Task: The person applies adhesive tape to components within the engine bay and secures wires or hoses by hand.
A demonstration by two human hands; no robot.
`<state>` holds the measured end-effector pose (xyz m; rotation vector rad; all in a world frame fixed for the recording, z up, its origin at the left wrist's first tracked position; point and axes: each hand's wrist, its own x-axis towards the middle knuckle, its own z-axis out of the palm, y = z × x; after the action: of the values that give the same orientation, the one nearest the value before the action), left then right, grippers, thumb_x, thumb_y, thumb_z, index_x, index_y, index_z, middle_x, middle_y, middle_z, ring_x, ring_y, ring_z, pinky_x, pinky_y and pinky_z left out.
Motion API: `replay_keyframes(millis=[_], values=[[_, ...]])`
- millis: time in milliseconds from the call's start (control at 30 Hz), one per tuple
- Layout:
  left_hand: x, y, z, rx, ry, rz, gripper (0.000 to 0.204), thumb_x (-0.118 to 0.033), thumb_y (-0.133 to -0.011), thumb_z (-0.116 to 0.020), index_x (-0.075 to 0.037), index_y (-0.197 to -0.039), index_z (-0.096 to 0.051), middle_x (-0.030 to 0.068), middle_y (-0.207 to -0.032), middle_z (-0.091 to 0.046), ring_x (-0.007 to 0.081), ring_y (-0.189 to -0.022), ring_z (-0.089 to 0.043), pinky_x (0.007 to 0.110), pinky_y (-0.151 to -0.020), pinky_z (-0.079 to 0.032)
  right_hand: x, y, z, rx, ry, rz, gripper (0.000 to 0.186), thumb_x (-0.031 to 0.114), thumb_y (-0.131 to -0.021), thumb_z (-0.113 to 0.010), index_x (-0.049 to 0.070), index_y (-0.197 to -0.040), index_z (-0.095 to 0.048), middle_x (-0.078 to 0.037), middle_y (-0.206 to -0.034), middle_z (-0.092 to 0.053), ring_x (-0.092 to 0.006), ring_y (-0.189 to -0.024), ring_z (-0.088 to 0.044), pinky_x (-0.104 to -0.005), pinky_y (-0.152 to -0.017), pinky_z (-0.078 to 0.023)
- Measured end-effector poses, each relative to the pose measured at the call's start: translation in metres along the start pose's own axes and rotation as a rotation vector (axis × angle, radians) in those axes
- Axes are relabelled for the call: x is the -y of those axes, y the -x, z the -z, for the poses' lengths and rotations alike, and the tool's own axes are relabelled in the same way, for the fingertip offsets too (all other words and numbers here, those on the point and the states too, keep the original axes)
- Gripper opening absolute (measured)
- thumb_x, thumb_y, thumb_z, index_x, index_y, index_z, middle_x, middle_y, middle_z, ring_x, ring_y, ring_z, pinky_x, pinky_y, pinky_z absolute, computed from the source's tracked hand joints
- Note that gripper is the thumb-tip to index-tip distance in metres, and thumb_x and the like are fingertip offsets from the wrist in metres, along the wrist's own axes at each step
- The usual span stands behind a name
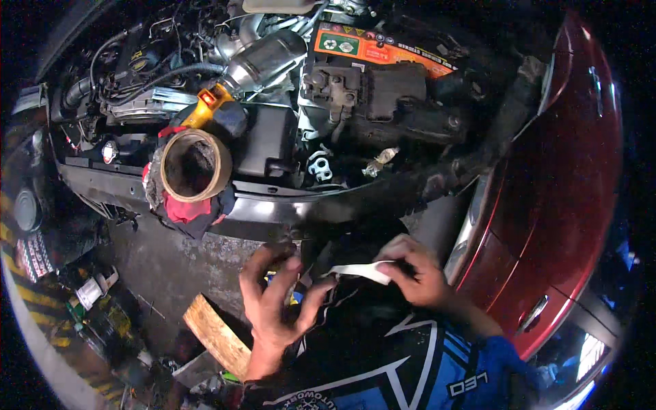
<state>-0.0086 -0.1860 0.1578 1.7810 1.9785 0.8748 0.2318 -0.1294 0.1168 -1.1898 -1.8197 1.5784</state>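
Observation:
In front of my chest, my right hand (418, 270) pinches a short white strip (365, 271) that looks like tape. The strip stretches leftward and narrows toward its left end. My left hand (279, 297) is raised with fingers spread and slightly curled. One of its fingertips comes close to the strip's left end; whether it touches, I cannot tell. A roll of tan masking tape (223, 164) rests on a red and dark rag bundle (186, 210) on the car's front edge, left of and beyond my hands.
The engine bay holds a battery with an orange label (386, 49), a black fuse-box-like cover (268, 139) and a silver cylindrical part (266, 60). A yellow work light (207, 104) lies near the tape. A wooden board (217, 336) is on the floor; a red car (547, 191) stands right.

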Motion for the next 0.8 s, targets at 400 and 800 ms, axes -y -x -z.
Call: replay_keyframes(millis=[400,800], values=[[-0.001,-0.046,-0.012,-0.154,-0.082,0.294,0.028,-0.001,-0.082,-0.07,-0.001,-0.11,-0.066,0.0161,-0.1,-0.065,0.0323,-0.09,-0.062,0.04,-0.082,-0.049,0.01,-0.084,0.078,-0.098,0.273,-0.328,0.022,0.023,-0.09,-0.069,0.005,-0.101,-0.067,-0.013,-0.096,-0.069,-0.0269,-0.091,-0.067,-0.0352,-0.083,-0.05],[0.016,-0.127,-0.027,-0.074,-0.097,0.01,0.024,-0.001,-0.077,-0.074,-0.006,-0.101,-0.07,0.0096,-0.096,-0.064,0.0297,-0.087,-0.06,0.038,-0.076,-0.049,-0.001,-0.161,0.051,0.088,0.279,-0.263,0.027,0.023,-0.093,-0.062,-0.002,-0.101,-0.069,-0.02,-0.099,-0.07,-0.0341,-0.093,-0.068,-0.0385,-0.082,-0.051]])
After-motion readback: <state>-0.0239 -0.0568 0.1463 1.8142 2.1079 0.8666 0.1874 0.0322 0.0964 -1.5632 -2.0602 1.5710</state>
